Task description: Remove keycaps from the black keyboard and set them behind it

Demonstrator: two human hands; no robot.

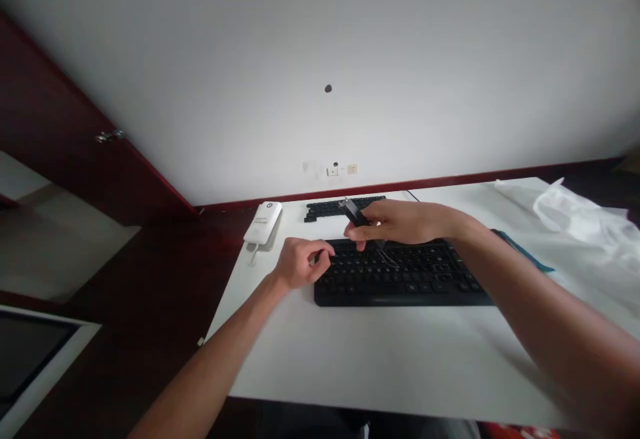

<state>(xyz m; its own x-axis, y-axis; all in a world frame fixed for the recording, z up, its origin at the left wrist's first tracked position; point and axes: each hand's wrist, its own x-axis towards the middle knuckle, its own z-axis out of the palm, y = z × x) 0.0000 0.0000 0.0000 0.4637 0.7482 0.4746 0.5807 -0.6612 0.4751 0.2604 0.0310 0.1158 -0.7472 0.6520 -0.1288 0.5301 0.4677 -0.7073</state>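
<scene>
A white table (380, 359) is taking up most of the view, and everything in use is lying on its far half, within arm's reach. A crumpled white sheet (575, 219) is lying pushed off to the right side, well apart from the hands, so it is not getting in their way. A black keyboard (415, 282) is sitting square to the person near the middle of the table, with both hands working over its left half. Behind it, close to the wall edge, a short row of black keycaps (330, 209) is lying apart from the keyboard, lined up rather than scattered. A white desk phone (263, 222) is resting at the far left corner, out of the way.

The right hand (405, 220) is reaching in from the right, hovering just above the upper key rows and gripping a small black tool (356, 214) between thumb and fingers. The handle is tilting up and away while thin wire prongs (389, 257) are pointing down at the keys, an angle that is probably letting the prongs meet a key from above. The left hand (300, 262) is resting at the keyboard's left end, fingers curled in loosely, seemingly steadying the board; whether it is enclosing anything is not showing
</scene>
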